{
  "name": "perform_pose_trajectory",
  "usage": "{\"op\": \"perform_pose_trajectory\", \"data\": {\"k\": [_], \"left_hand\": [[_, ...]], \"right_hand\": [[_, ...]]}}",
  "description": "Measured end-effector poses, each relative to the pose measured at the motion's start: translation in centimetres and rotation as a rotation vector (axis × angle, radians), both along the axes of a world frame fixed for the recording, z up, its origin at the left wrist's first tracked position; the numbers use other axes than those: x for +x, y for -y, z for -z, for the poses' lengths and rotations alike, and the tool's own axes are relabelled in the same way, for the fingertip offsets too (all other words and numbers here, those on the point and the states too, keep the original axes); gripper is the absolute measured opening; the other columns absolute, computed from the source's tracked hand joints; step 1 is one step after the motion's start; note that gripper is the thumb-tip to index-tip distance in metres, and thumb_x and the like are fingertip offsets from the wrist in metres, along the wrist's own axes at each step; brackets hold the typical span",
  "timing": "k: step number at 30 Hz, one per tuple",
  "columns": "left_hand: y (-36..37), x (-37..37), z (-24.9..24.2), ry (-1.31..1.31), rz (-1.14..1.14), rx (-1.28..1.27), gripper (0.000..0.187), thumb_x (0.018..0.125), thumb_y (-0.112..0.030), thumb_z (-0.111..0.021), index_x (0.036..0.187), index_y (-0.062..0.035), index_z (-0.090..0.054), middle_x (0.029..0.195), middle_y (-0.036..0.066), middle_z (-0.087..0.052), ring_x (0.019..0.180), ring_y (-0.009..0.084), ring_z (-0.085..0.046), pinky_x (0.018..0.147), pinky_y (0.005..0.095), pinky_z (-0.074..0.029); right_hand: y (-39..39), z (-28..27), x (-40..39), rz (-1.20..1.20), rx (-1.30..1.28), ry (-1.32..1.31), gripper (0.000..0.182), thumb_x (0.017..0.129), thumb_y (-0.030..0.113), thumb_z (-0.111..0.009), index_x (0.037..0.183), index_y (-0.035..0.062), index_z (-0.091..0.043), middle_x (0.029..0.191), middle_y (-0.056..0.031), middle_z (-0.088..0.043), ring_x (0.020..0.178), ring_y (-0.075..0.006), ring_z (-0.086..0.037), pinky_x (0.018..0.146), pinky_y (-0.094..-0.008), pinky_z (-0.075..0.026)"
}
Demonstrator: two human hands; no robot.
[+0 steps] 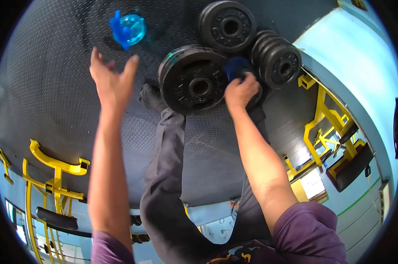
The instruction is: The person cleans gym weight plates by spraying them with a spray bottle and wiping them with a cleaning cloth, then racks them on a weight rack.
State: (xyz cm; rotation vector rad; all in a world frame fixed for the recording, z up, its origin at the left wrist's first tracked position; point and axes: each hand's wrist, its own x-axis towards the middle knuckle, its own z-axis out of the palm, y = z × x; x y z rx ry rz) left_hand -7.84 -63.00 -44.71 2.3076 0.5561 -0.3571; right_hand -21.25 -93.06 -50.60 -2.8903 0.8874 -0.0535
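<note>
My left hand (113,81) is open, its fingers spread, just below a blue spray bottle (133,30) on the floor; there is a gap between them. Blue liquid shows through the bottle's clear body. My right hand (242,91) is closed on a dark blue item (237,67), too blurred to name, at the right edge of a large black weight plate (188,94). That plate stands on its edge with others stacked behind it. Farther back is another big plate (216,37), and smaller plates (273,70) stand in a row to the right.
My legs (164,158) stretch across the black textured rubber floor (58,88), one foot beside the large plate. Yellow gym frames (58,167) rise at the left, more yellow equipment (326,119) at the right. A light blue wall (353,53) borders the floor.
</note>
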Motion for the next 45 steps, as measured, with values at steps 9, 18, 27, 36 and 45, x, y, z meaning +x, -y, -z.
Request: {"op": "perform_pose_trajectory", "data": {"k": [9,18,27,36,45], "left_hand": [[10.9,-13.7,-13.6,-0.484,-0.469,-0.545,0.081,0.082,-0.016,-0.075,0.147,-0.0043,-0.029,0.133,0.02,-0.046,0.111,0.025,-0.054,0.09,0.0362,-0.049],[11.4,-13.2,-10.9,-0.259,-0.626,-0.581,0.068,0.087,-0.015,-0.071,0.142,-0.0007,-0.035,0.129,0.02,-0.049,0.111,0.0243,-0.054,0.088,0.0338,-0.05],[9.1,-12.5,-9.9,-0.279,-0.68,-0.558,0.059,0.089,-0.018,-0.069,0.139,-0.0028,-0.04,0.129,0.019,-0.049,0.112,0.0217,-0.052,0.087,0.0327,-0.05],[9.1,-15.5,-9.5,-0.29,-0.598,-0.563,0.05,0.093,-0.012,-0.064,0.138,-0.0052,-0.042,0.121,0.008,-0.048,0.105,0.0111,-0.047,0.09,0.0257,-0.043],[13.7,-17.9,-11.2,-0.318,-0.554,-0.596,0.059,0.089,-0.023,-0.07,0.138,-0.0029,-0.043,0.129,0.017,-0.047,0.113,0.0193,-0.049,0.092,0.0321,-0.048]], "right_hand": [[-10.9,-1.9,2.3,-0.893,0.437,-0.096,0.021,0.076,0.022,-0.064,0.096,0.0153,-0.061,0.105,-0.0124,-0.052,0.103,-0.0348,-0.049,0.085,-0.0525,-0.037],[-11.8,-0.9,5.6,-0.613,0.375,-0.184,0.017,0.078,0.014,-0.06,0.094,0.017,-0.059,0.101,-0.013,-0.051,0.098,-0.0354,-0.05,0.087,-0.0524,-0.038],[-3.3,-5.5,-6.3,-0.629,0.314,-0.557,0.025,0.071,0.016,-0.068,0.095,0.013,-0.063,0.108,-0.0139,-0.053,0.106,-0.0336,-0.049,0.091,-0.0484,-0.036],[-11.2,-3.4,-8.5,-0.82,0.395,-0.171,0.011,0.075,0.018,-0.061,0.085,0.0201,-0.062,0.103,-0.0052,-0.055,0.101,-0.0258,-0.05,0.09,-0.0468,-0.035],[0.4,-2.3,-7.4,-0.087,0.326,-0.032,0.027,0.084,0.011,-0.066,0.109,0.0098,-0.055,0.114,-0.0229,-0.046,0.105,-0.044,-0.046,0.09,-0.0518,-0.039]]}}
